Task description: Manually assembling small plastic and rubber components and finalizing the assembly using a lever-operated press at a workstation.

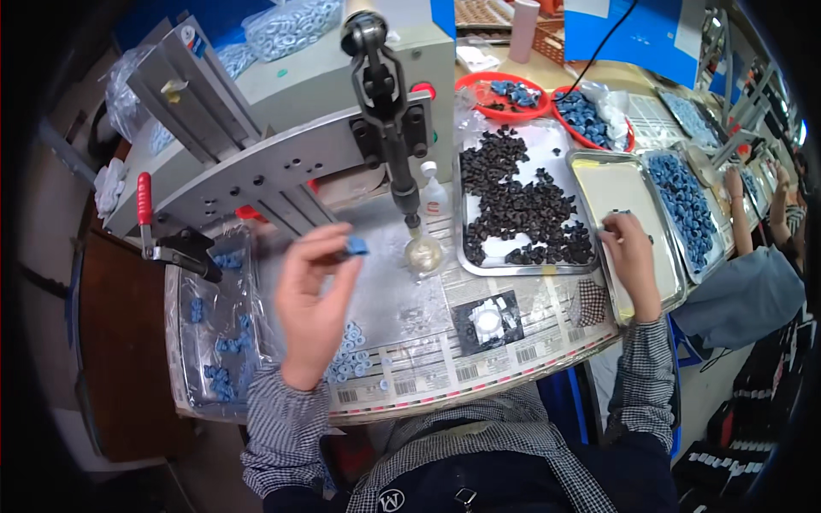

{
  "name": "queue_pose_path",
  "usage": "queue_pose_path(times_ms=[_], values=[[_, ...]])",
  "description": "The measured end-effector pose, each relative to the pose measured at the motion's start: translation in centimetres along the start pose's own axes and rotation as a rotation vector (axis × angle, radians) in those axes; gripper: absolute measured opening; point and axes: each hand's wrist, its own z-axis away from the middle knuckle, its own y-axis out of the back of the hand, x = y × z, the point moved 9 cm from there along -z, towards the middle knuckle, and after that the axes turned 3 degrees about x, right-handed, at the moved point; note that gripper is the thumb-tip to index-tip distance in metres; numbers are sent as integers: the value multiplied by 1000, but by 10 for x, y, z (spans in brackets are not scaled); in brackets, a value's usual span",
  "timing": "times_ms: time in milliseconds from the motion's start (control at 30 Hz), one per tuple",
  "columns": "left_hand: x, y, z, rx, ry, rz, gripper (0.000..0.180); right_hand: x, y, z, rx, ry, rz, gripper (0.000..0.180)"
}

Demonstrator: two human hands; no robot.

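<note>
While the left hand [315, 303] pinches a small blue piece [357, 246], the right hand [631, 255] curls over the pale tray [600, 184], its grip impossible to tell!

From my head, one wide fisheye view faces down, quite near, to the tabletop [428, 368] at mid-frame, including my left hand [315, 295] and right hand [631, 256].

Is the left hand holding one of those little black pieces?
No, the left hand holds a small blue piece.
</note>
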Motion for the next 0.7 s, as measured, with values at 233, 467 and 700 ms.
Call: queue_pose_path(times_ms=[233,467,700], values=[[-98,-52,24,-118,259,-364,25,-19,19,-12,65,-20,18,27],[-89,-74,8,-248,-75,-611,27,-155,24,-51,62,294,-194,20],[-67,-79,25,-283,-400,-887,37,-277,41,-114,257,553,-681,20]])
